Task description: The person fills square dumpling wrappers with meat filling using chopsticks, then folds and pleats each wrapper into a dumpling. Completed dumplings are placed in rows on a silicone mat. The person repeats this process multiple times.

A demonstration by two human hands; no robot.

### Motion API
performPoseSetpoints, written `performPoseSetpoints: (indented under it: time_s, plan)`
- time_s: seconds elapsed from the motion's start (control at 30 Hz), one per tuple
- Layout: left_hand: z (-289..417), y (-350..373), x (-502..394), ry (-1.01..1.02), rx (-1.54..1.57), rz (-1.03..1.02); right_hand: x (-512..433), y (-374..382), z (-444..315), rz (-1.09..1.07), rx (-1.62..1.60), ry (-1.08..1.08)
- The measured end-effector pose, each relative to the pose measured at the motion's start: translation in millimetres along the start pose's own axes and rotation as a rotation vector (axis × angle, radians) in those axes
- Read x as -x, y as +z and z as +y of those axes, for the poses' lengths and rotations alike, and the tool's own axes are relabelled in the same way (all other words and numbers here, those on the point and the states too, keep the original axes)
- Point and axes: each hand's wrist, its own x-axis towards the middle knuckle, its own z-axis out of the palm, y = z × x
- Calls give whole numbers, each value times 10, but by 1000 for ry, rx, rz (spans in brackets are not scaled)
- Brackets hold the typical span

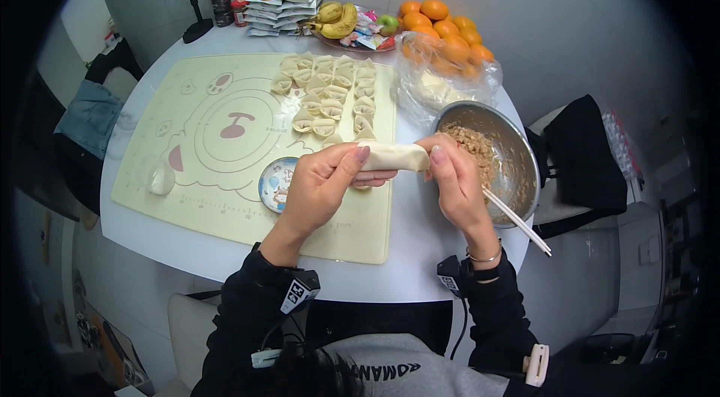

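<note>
A folded dough wrapper (394, 157) is stretched between my two hands. My left hand (332, 177) pinches its left end, thumb on top and fingers beneath. At the right end, the thumb and fingers of my right hand (454, 177) grip the dough. Beyond them, rows of folded wontons (332, 94) lie on a pale yellow silicone mat (349, 239). A small patterned dish (273, 186) is partly hidden behind my left hand. Beside my right hand, a metal bowl (523, 155) holds minced filling (469, 141) and a pair of white chopsticks (517, 221).
A plastic bag (410, 93) with pale dough wrappers sits behind the bowl, near piled oranges (444, 28). A fruit plate with bananas (340, 23), stacked packets (281, 9), a jar (239, 10) and a black stand (197, 26) line the back. Whitish dough (161, 179) lies at the mat's left.
</note>
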Motion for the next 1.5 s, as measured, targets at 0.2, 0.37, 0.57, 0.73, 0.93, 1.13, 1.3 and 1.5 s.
performPoseSetpoints:
  time_s: [0.2, 0.37, 0.57, 0.73, 0.93, 1.13, 1.3, 1.5]
  plan:
    - [-23, 18, -12, 0, 38, -17, -45, 0, 14, 27, 46, -80]
    - [-5, 4, -11, 1, 89, -69, -76, 14, 3, 76, 146, -193]
    - [17, 32, -7, -12, 32, -65, -61, 27, -16, 91, 258, -191]
    - [38, 26, -7, -18, 10, -34, -107, 8, -6, 70, 315, -268]
    - [19, 32, -6, 7, 57, -56, -104, 20, -42, 64, 251, -188]
    - [8, 37, -14, -7, 23, -51, -98, 24, -46, 66, 356, -254]
    - [33, 21, -7, -18, 10, -25, -99, -7, -33, 84, 318, -245]
    - [28, 17, -9, -32, 18, -46, -84, -21, -21, 76, 238, -190]
